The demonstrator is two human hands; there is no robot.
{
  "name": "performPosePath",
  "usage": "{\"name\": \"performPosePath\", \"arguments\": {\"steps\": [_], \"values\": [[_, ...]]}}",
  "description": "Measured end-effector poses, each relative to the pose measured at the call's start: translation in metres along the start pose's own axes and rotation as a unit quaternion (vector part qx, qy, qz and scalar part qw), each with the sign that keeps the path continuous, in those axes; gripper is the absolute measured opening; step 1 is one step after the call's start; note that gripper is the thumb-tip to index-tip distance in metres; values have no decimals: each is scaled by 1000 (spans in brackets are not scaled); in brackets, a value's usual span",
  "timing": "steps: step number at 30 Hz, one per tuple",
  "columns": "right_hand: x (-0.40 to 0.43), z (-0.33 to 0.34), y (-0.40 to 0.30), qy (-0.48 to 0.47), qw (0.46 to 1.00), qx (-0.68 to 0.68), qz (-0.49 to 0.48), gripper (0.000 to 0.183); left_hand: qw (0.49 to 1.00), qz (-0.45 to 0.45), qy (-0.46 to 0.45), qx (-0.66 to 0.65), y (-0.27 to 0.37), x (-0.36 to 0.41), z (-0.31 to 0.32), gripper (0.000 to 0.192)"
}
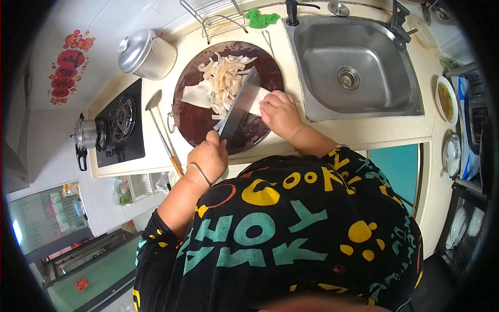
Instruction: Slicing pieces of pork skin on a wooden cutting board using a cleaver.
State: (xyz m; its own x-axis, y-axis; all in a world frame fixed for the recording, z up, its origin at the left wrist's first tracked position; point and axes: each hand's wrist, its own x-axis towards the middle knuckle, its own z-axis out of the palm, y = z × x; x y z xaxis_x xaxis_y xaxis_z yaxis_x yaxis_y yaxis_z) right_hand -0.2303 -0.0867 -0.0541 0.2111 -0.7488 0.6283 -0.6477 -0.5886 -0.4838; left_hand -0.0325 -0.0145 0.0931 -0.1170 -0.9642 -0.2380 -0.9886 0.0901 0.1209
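Observation:
My left hand [208, 158] grips the handle end of a broad cleaver [241, 107]. Its blade stands on edge across a round dark chopping board [191, 128]. With bent fingers, my right hand [281, 115] holds a flat pale piece of food [255, 102] against the right side of the blade. On the blade's left lies a heap of pale cut strips [224, 78], of a kind I cannot settle. Another uncut flat piece [198, 94] rests at the heap's left, on the board. A few narrow strips lie close to the blade near my left hand.
A long-handled ladle [160, 121] lies left of the board. Beyond it are a lidded metal pot [148, 54] and a black gas hob [121, 124] with a pressure cooker [85, 133]. A steel sink [358, 58] is at right, a wire rack [214, 19] and green cloth [262, 18] behind.

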Motion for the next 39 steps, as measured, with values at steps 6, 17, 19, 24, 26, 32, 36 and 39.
{"name": "performPosePath", "arguments": {"steps": [6,17,19,24,26,32,36,39], "values": [[-1,1,3,0,1000,-3,-1,15,1000,6,-4,-11,-1,5,-12,24],[-2,3,3,-2,1000,-4,3,13,1000,-6,-27,13,6,7,-5,22],[-1,3,4,4,1000,11,10,12,999,-13,-37,24,10,8,-5,22],[-2,5,9,25,999,30,15,11,996,-27,-79,38,12,7,-11,25],[-3,5,11,22,999,35,15,11,993,-37,-101,46,12,8,-12,25],[2,0,5,-1,1000,8,-14,14,996,12,-85,26,22,66,9,21],[2,1,5,-8,1000,10,-17,14,999,7,-37,-21,34,88,15,22],[0,1,9,-13,1000,4,-12,15,998,16,-47,-23,27,62,14,22]]}}
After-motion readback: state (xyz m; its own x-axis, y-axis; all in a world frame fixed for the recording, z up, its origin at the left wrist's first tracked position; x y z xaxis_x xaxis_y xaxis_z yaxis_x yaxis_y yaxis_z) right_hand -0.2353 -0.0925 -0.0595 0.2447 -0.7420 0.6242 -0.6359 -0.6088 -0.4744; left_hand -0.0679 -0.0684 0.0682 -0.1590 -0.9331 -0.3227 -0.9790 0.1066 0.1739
